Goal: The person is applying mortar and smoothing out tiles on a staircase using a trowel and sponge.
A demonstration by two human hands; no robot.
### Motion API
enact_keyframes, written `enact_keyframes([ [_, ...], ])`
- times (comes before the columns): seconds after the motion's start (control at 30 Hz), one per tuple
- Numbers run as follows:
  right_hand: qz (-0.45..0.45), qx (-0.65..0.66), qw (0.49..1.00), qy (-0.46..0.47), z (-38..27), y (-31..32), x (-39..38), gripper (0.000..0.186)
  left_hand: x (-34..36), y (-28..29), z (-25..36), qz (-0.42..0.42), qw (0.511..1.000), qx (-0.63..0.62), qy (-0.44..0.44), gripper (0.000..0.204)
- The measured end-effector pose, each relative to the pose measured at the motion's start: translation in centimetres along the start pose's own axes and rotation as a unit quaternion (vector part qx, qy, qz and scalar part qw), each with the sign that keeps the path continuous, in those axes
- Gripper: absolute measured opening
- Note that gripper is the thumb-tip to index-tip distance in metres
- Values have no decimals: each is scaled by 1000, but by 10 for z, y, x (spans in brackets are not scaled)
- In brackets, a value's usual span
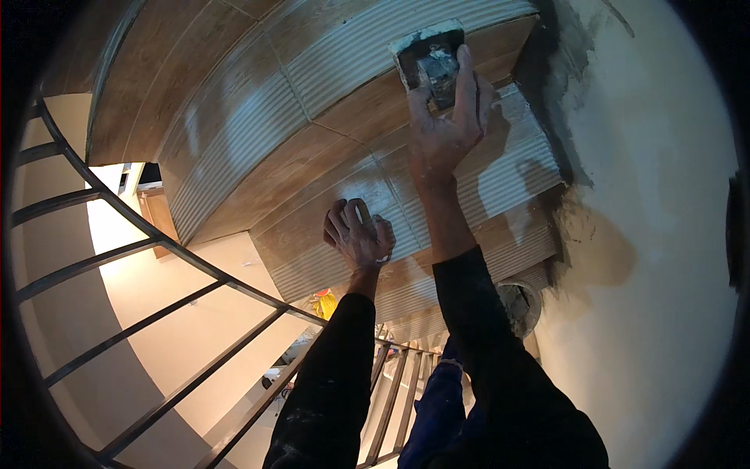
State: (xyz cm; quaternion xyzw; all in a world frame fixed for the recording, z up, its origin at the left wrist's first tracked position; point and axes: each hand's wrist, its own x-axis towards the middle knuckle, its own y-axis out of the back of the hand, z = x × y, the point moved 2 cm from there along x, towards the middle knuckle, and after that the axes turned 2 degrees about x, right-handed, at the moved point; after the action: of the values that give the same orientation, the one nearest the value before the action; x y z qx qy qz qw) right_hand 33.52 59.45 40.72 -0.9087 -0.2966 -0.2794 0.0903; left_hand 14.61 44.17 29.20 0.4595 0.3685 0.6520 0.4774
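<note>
My right hand reaches far up over the tiled steps. Its thumb and fingers grip a small dark rectangular block with pale crusted edges and a greyish lump in its middle; its exact kind is not clear. The block is over the ribbed part of an upper stair tread, close to the wall side. My left hand hangs lower down, over a wood-look stair tile. Its fingers are bent loosely and apart, with nothing visible in them. Pale dust marks both hands.
Dark metal railing curves along the left side, with a drop beyond it. At right stands a pale wall smeared with grey mortar along the stairs. A round bucket sits by my right forearm. Something yellow shows below.
</note>
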Motion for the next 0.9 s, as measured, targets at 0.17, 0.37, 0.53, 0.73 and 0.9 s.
enact_keyframes([
  [0.17, -45, -45, 998, -16, 13, 11, -18, 67, -2, 1, 4, -2, 1000, 4, 1, 49],
  [0.37, -108, -10, 972, -211, 25, 51, -35, 61, -1, -1, -6, -3, 1000, 7, -4, 50],
  [0.53, -37, 110, 974, -195, 35, 50, 29, 56, 0, -2, -5, -7, 1000, 17, -3, 51],
  [0.73, -135, 98, 980, -108, -4, 24, 13, 52, -2, -4, 1, -12, 1000, 17, -12, 52],
  [0.9, -310, 111, 940, -88, -30, 22, -21, 55, 0, 0, -3, -2, 1000, 14, 2, 50],
])
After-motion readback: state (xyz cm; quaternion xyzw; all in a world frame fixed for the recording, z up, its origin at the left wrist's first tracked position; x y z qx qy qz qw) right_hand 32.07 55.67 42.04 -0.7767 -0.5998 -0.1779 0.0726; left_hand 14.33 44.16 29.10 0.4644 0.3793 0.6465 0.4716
